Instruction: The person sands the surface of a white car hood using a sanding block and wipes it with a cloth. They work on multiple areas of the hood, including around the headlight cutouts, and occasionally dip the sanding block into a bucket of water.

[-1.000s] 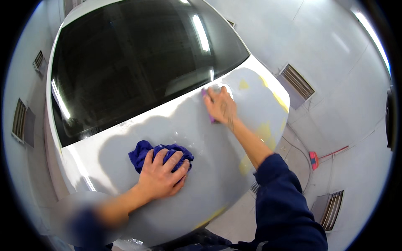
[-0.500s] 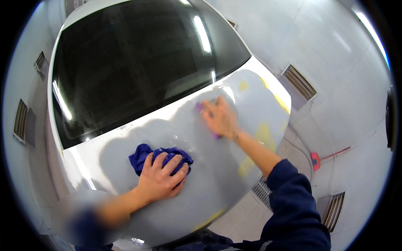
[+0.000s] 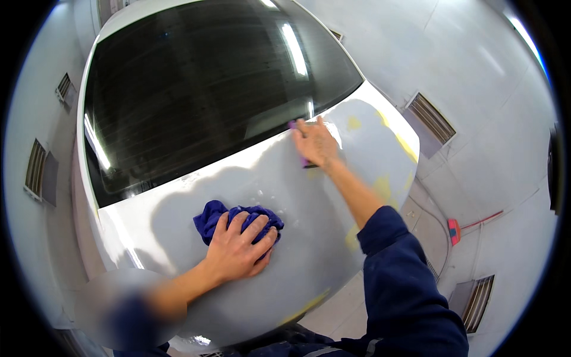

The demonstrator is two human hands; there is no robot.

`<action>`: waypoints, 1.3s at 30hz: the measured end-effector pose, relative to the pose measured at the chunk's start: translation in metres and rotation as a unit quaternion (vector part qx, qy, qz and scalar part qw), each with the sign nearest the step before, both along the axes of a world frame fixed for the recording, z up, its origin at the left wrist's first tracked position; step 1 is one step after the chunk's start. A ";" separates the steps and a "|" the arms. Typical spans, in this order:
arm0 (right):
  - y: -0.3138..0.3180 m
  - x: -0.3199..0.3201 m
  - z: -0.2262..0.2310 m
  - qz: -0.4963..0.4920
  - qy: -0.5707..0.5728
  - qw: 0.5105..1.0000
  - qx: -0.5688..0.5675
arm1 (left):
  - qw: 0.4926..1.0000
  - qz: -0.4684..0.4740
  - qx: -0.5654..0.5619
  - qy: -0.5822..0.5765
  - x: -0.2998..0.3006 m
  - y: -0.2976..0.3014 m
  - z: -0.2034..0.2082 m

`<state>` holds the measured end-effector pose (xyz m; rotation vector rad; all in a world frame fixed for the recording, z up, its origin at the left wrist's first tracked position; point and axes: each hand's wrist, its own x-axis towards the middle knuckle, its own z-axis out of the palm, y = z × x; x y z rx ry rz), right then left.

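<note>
My left hand [image 3: 241, 247] presses a crumpled dark-blue cloth [image 3: 214, 221] against the grey-coated panel [image 3: 238, 309] of a white car, with its fingers curled over the cloth. Farther forward and to the right, my right hand [image 3: 316, 143] holds a flat purple sanding block [image 3: 306, 162] on the panel, close to the lower edge of the glass. Only the block's ends show past the fingers. Around both hands the grey coat looks wet, with small whitish drops between them. Yellowish patches [image 3: 380, 189] show along the panel's right side.
Beyond the panel rises the car's dark window [image 3: 202, 89]. On the floor at right lie a red brush head [image 3: 454, 232] with a thin red handle and a curving hose [image 3: 443, 223]. Pale walls with slatted vents [image 3: 431, 118] stand on both sides.
My right hand has slid the sanding block forward, nearer to the glass. The left hand stays on the cloth. The whole view has shifted slightly.
</note>
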<state>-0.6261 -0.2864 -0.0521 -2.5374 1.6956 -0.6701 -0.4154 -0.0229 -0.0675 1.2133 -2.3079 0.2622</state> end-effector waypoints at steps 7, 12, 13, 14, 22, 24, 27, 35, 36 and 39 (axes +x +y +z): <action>0.063 0.023 -0.018 0.154 -0.033 0.987 -0.038 | 1.000 0.022 -0.008 -0.017 0.012 0.010 0.002; 0.055 0.087 -0.014 0.107 -0.011 0.992 -0.061 | 1.000 0.017 -0.008 -0.007 0.006 0.002 -0.004; 0.080 0.093 -0.019 0.147 0.001 0.986 -0.084 | 1.000 0.022 -0.005 -0.007 0.008 0.004 -0.005; 0.096 0.083 -0.018 0.184 -0.017 0.980 -0.075 | 1.000 0.024 -0.002 -0.009 0.010 0.008 -0.004; -0.047 -0.058 -0.051 0.046 -0.099 0.994 0.026 | 1.000 -0.025 -0.005 0.013 -0.013 -0.011 -0.006; 0.014 0.004 -0.039 0.091 -0.051 0.994 -0.026 | 1.000 0.011 0.013 -0.014 0.010 0.005 -0.005; 0.041 0.019 -0.010 0.119 -0.042 0.992 -0.023 | 0.999 0.023 0.013 -0.023 0.018 0.012 0.003; 0.037 0.037 -0.009 0.060 -0.008 0.998 -0.010 | 1.000 0.018 0.016 -0.013 0.011 0.008 -0.001; 0.058 0.035 -0.008 0.107 -0.031 0.994 -0.005 | 1.000 0.016 0.014 -0.018 0.013 0.010 0.002; 0.019 -0.003 -0.004 0.095 -0.004 0.995 0.012 | 1.000 0.022 0.001 -0.020 0.013 0.009 0.008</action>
